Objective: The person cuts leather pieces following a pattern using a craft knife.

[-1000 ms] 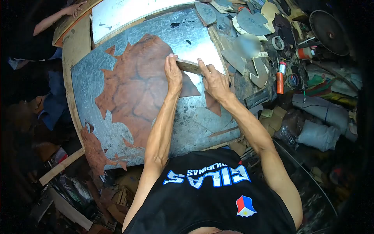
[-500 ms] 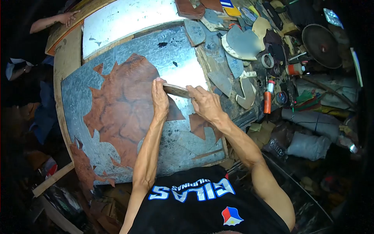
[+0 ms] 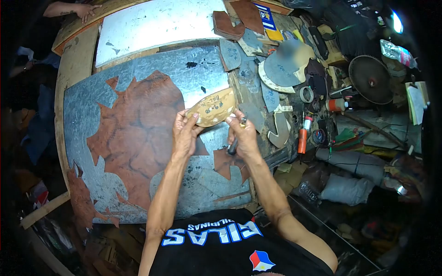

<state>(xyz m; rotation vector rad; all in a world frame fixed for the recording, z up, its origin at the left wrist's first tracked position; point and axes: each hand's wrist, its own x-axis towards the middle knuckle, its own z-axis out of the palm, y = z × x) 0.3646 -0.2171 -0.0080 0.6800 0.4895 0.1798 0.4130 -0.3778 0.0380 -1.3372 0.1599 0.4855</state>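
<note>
A tan, curved pattern piece [image 3: 212, 108] with handwritten marks, including "#9-10", is held up with its broad face toward me. My left hand [image 3: 185, 132] is closed on its left end, thumb on the face. The right end is pinched by my right hand [image 3: 244, 137], which also keeps a dark-handled tool [image 3: 233, 147] against the palm; its working end cannot be made out clearly. Below and to the left spreads a brown leather hide [image 3: 138, 133] with jagged cut edges. A smaller leather scrap [image 3: 223, 163] lies under my right wrist.
The hide rests on a scratched metal sheet [image 3: 87, 94]. Behind it is a white board [image 3: 156, 30]. Grey pattern pieces [image 3: 280, 71], a tape roll [image 3: 306, 94] and an orange bottle [image 3: 302, 140] crowd the right. Another person's hand [image 3: 85, 11] rests at the far left edge.
The piece has turned from edge-on to face-on, so its writing shows. My right hand has come lower, and the dark-handled tool now shows in it. The whole view has shifted slightly.
</note>
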